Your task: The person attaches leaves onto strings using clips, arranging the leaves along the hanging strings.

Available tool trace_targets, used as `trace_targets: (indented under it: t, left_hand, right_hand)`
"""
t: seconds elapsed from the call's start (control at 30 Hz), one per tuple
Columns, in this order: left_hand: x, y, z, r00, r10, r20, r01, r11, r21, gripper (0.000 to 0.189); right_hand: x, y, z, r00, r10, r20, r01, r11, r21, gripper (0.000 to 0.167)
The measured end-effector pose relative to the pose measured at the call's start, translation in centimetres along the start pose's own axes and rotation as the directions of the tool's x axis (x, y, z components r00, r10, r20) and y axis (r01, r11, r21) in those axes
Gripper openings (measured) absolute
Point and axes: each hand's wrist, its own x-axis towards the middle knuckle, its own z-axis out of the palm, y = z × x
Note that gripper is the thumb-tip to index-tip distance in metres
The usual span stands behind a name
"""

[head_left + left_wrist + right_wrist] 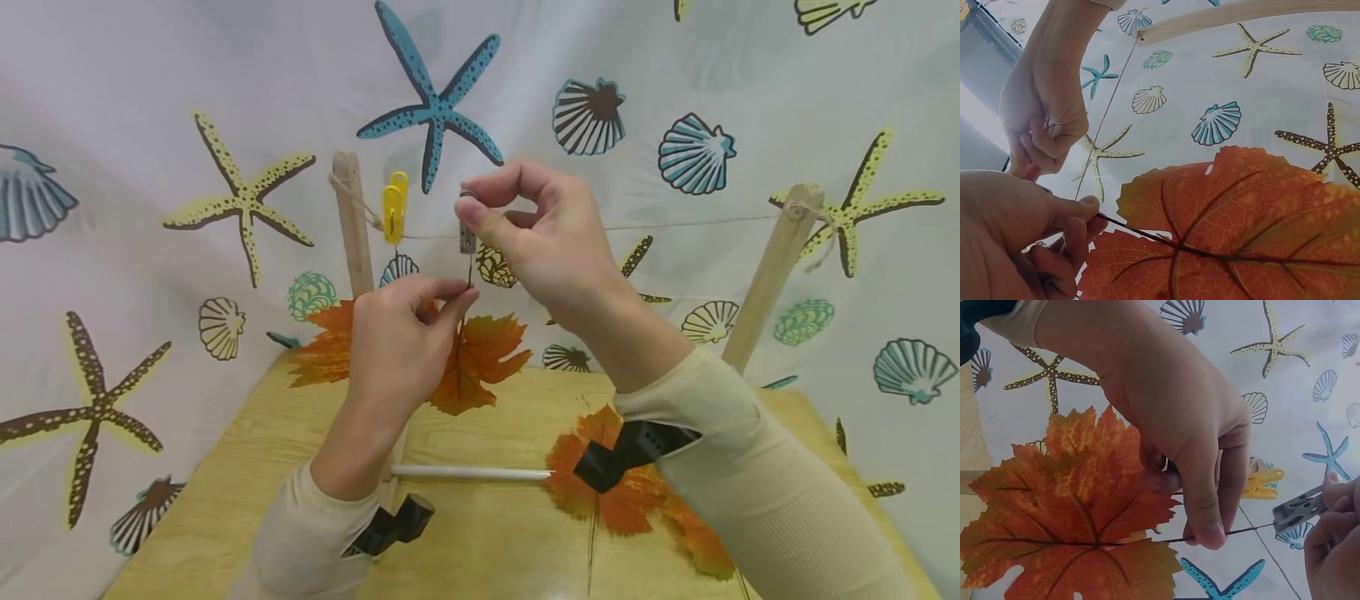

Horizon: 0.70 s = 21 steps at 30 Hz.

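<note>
Between thumb and fingers, my right hand (pixel 558 242) pinches a grey clothespin (pixel 468 233) at the height of the string. Just below it, my left hand (pixel 401 342) pinches the thin dark stem of an orange artificial maple leaf (pixel 480 358), which hangs under the fingers. In the right wrist view the stem's tip meets the lower end of the grey clothespin (pixel 1297 510); whether it is clamped there I cannot tell. To the left, a yellow clothespin (pixel 393 212) sits on the string (pixel 690 225), with another orange leaf (pixel 322 346) below it.
Two wooden posts (pixel 772 275) hold the string above a wooden table (pixel 480 542). A white rod (pixel 472 472) lies near the middle. More orange leaves (pixel 637 508) lie on the right, partly under my right forearm. A cloth printed with starfish and shells (pixel 247 67) hangs behind.
</note>
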Motion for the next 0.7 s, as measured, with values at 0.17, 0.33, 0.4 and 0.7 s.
trace_targets:
  t: [0.17,0.33,0.4,0.7]
  left_hand:
    - [0.7,0.2,0.0,1.000,0.008,-0.026,-0.008,1.000,-0.018,0.018]
    - [0.9,0.0,-0.1,1.000,-0.004,-0.027,0.004,1.000,-0.023,0.018]
    - [0.9,-0.1,-0.1,1.000,-0.010,-0.023,0.009,1.000,-0.023,0.017]
    - [1.2,-0.6,0.4,1.000,-0.022,-0.011,0.022,1.000,-0.014,0.016]
  right_hand:
    - [0.5,-0.3,0.2,1.000,-0.027,0.008,0.027,0.999,-0.021,0.010]
    - [0.9,-0.3,0.2,1.000,-0.023,0.013,0.023,0.999,-0.024,0.009]
    - [1.1,-0.1,0.1,1.000,-0.010,0.013,0.010,1.000,-0.019,0.009]
    - [1.8,0.8,0.1,0.997,0.077,-0.006,-0.077,0.997,-0.009,0.017]
